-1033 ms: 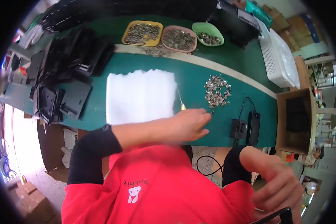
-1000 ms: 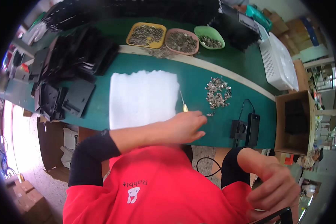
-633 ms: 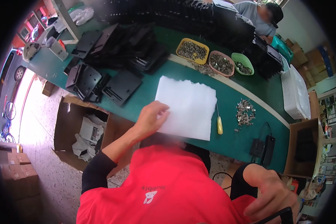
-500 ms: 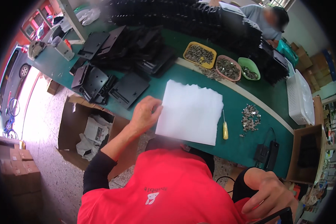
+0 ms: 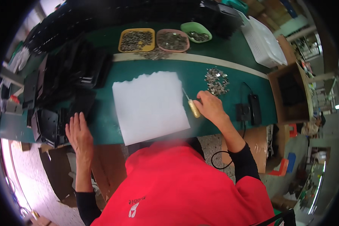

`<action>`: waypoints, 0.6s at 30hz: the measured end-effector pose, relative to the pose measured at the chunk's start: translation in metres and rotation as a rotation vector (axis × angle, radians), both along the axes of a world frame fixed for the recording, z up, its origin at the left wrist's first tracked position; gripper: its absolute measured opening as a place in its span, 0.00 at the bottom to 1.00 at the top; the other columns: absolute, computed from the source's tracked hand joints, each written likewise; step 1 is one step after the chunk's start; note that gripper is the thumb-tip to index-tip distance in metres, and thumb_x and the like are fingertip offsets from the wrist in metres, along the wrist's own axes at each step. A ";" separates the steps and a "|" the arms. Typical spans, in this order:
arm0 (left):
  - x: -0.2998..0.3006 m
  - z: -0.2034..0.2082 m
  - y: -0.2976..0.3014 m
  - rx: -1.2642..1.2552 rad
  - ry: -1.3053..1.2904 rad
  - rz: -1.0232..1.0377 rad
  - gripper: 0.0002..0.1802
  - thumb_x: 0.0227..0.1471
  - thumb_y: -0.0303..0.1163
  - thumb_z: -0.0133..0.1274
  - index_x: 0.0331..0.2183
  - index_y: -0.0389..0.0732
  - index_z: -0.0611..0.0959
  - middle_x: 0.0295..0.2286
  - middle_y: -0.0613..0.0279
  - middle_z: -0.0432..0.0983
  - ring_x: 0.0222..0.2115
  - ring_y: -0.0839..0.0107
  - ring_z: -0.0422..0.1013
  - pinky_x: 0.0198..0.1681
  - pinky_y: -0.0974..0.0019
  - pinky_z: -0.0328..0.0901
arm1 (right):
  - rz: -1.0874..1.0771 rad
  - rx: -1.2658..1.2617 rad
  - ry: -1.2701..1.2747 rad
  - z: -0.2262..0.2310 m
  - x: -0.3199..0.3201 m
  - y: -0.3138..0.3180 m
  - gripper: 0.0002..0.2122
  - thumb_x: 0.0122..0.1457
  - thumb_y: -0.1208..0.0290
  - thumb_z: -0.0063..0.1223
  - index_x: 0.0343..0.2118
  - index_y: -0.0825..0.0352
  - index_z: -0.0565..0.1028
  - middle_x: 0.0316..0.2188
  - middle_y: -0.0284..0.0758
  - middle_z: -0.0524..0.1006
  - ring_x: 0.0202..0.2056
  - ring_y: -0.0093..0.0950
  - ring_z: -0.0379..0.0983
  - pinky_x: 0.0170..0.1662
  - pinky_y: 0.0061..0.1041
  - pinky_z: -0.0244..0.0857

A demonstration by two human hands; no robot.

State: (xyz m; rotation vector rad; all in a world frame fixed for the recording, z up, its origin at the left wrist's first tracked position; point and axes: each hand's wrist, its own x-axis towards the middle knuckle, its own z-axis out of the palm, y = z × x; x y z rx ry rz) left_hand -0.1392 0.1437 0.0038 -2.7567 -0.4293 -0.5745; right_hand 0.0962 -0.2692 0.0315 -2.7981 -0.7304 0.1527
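My left hand (image 5: 80, 133) reaches to the left side of the bench with its fingers stretched out. Its fingertips are at the near edge of a flat black part (image 5: 83, 102); whether they touch it I cannot tell. My right hand (image 5: 211, 108) is just right of a screwdriver with a yellow handle (image 5: 194, 108), thumb close against the handle and apart from the forefinger. The screwdriver lies beside a white foam sheet (image 5: 150, 107) with a ragged far edge. Beyond the right hand is a heap of small metal pieces (image 5: 216, 81).
Stacked black parts (image 5: 73, 64) fill the left side. A yellow tray (image 5: 136, 30), a pink tray (image 5: 173, 51) and a green tray (image 5: 197, 25) hold small metal pieces at the back. A black power adapter (image 5: 254, 109), a white basket (image 5: 265, 43) and a cardboard box (image 5: 310, 94) stand right.
The view has turned rightward. My left hand has left the foam sheet's edge for the black parts. My right hand has moved from low beside my body onto the bench by the screwdriver.
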 end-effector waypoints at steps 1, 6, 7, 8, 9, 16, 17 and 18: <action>-0.002 0.011 -0.003 -0.053 -0.045 -0.044 0.19 0.57 0.24 0.49 0.52 0.36 0.75 0.49 0.47 0.75 0.50 0.53 0.71 0.55 0.49 0.62 | -0.015 0.023 0.021 0.000 -0.002 0.003 0.14 0.60 0.58 0.52 0.35 0.66 0.74 0.35 0.44 0.76 0.39 0.47 0.76 0.41 0.44 0.71; 0.008 0.075 -0.044 -0.221 -0.250 -0.377 0.19 0.56 0.15 0.46 0.50 0.31 0.76 0.44 0.48 0.79 0.44 0.54 0.76 0.48 0.57 0.68 | -0.020 0.082 -0.041 -0.003 -0.017 0.018 0.15 0.55 0.57 0.58 0.33 0.65 0.76 0.30 0.38 0.77 0.32 0.40 0.77 0.36 0.39 0.70; 0.018 0.082 -0.053 -0.230 -0.286 -0.492 0.18 0.55 0.13 0.46 0.49 0.30 0.76 0.44 0.48 0.79 0.43 0.52 0.76 0.46 0.57 0.69 | -0.032 0.111 -0.003 -0.001 -0.022 0.019 0.15 0.54 0.57 0.59 0.34 0.65 0.76 0.30 0.37 0.77 0.32 0.39 0.77 0.36 0.38 0.70; 0.029 0.078 -0.062 -0.253 -0.348 -0.602 0.18 0.51 0.16 0.52 0.46 0.31 0.78 0.45 0.49 0.79 0.44 0.56 0.75 0.46 0.57 0.68 | -0.044 0.141 0.035 0.000 -0.024 0.018 0.16 0.53 0.56 0.59 0.34 0.65 0.76 0.30 0.37 0.78 0.32 0.39 0.77 0.36 0.38 0.70; 0.041 0.075 -0.071 -0.246 -0.348 -0.712 0.17 0.51 0.17 0.53 0.45 0.32 0.78 0.45 0.51 0.79 0.46 0.57 0.73 0.47 0.55 0.67 | -0.071 0.136 0.065 -0.002 -0.025 0.016 0.16 0.50 0.58 0.60 0.37 0.65 0.76 0.29 0.36 0.79 0.32 0.38 0.78 0.37 0.38 0.70; 0.092 0.021 -0.116 -0.367 -0.133 -1.016 0.16 0.41 0.22 0.57 0.38 0.40 0.80 0.52 0.58 0.74 0.53 0.53 0.68 0.60 0.39 0.54 | -0.166 0.166 0.238 0.002 -0.025 0.026 0.13 0.51 0.67 0.51 0.37 0.68 0.78 0.32 0.48 0.80 0.38 0.44 0.77 0.45 0.39 0.68; 0.091 0.017 -0.116 -0.375 -0.082 -0.939 0.17 0.41 0.21 0.56 0.38 0.40 0.80 0.53 0.57 0.72 0.55 0.51 0.65 0.61 0.38 0.53 | -0.119 0.223 0.149 -0.003 -0.021 0.019 0.12 0.52 0.68 0.51 0.36 0.68 0.78 0.31 0.48 0.79 0.37 0.45 0.77 0.45 0.39 0.69; 0.088 0.013 -0.118 -0.386 -0.024 -0.867 0.17 0.41 0.20 0.56 0.38 0.41 0.80 0.55 0.56 0.70 0.57 0.49 0.63 0.62 0.37 0.51 | -0.081 0.276 0.065 -0.012 -0.018 0.008 0.11 0.52 0.69 0.51 0.35 0.68 0.78 0.29 0.48 0.79 0.36 0.46 0.77 0.44 0.39 0.69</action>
